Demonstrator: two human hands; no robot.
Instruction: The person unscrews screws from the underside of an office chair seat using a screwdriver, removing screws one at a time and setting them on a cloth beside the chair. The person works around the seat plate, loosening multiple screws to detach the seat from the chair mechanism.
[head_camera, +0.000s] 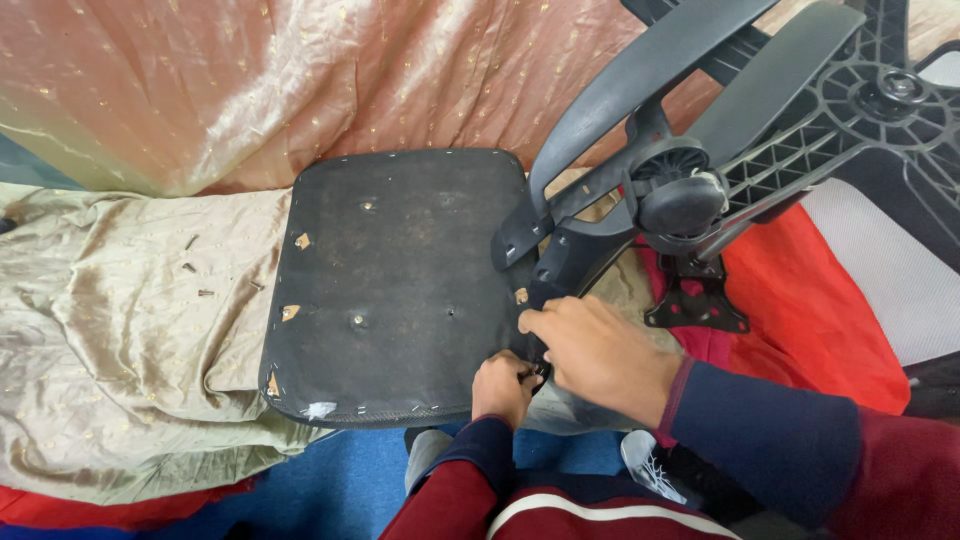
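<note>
- The chair seat (395, 285) lies upside down on the floor, its black underside facing up, in the middle of the view.
- A black armrest bracket (560, 262) meets the seat's edge at about 3 o'clock from the seat's middle.
- The step looks like fixing this bracket to the seat, or taking it off; I cannot tell which.
- The left hand (503, 385) is curled tight at the seat's corner, at about 5 o'clock. It seems to pinch something small there, but it is too hidden to name.
- The right hand (598, 350) lies just beside it, fingers bent and pressing down on the bottom of the bracket.
- The next move likely needs a steady hold on the bracket while the small part is turned with care.
- Both forearms come in from 6 o'clock, in dark blue and red sleeves.
- The chair base (800, 110) with one wheel (682, 203) sits at 2 o'clock.
- A few loose screws (195, 268) lie on the shiny cloth (120, 330) at 9 o'clock.
</note>
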